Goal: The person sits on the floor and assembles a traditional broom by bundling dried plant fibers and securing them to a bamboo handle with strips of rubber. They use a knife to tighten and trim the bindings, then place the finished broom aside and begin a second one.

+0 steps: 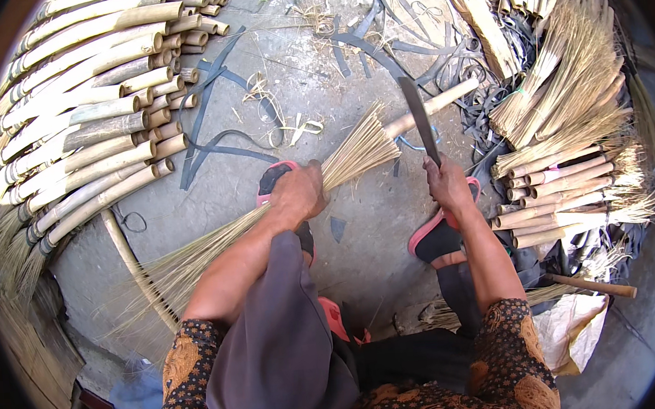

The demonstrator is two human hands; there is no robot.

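My left hand point(300, 193) is closed round a bundle of thin straw-coloured sticks point(358, 150). The cut ends fan out toward the upper right, and the long thin tips trail to the lower left past my forearm. In my right hand point(449, 184) is a machete point(417, 117) with a dark blade, held upright to the right of the bundle. Its blade crosses in front of a pale bamboo pole point(450, 102) that lies on the floor, its near end behind the sticks. A thin blue cord point(424, 144) lies by the pole.
Bamboo-handled brooms point(98, 130) are stacked high at the left. More stick bundles point(557, 86) and short bamboo handles point(557, 194) pile up at the right. Black rubber strips point(219, 148) litter the concrete floor point(326, 89). A wood block point(487, 30) lies upper right, a white sack point(576, 331) lower right.
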